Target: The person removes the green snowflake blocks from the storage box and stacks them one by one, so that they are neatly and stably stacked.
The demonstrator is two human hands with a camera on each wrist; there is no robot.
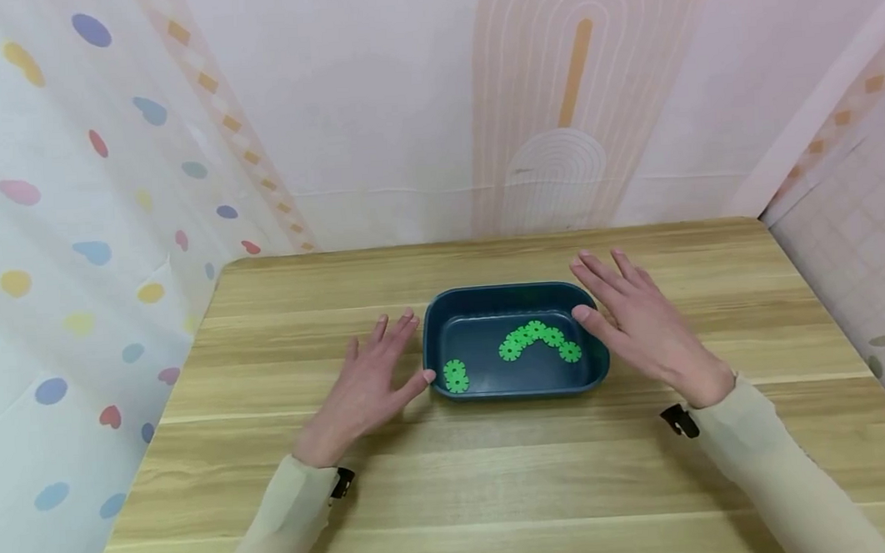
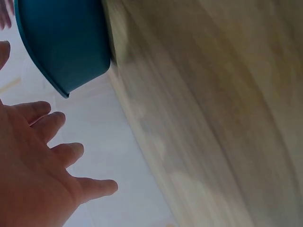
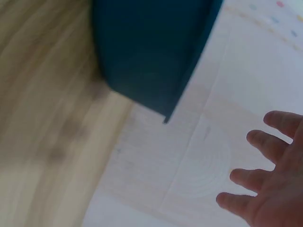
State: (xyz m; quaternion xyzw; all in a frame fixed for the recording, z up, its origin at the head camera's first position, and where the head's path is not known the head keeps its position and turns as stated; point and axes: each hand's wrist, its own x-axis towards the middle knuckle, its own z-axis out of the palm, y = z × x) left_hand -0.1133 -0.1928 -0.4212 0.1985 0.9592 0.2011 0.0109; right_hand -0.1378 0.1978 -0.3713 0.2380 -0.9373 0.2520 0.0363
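Note:
A dark teal rectangular tub stands on the wooden table between both hands. Inside it, a curved chain of green notched discs lies toward the right, and a short joined piece of the same green discs lies in the left front corner. My left hand is at the tub's left side, fingers spread, thumb tip by the rim; whether it touches I cannot tell. My right hand hovers by the right end with straight fingers, its thumb over the rim. Neither hand holds anything. The wrist views show the tub's outer wall beside spread fingers.
The wood-grain table extends around the tub on all sides. A patterned cloth backdrop rises behind the table's far edge, with a dotted cloth on the left. Both wrists carry a black strap piece.

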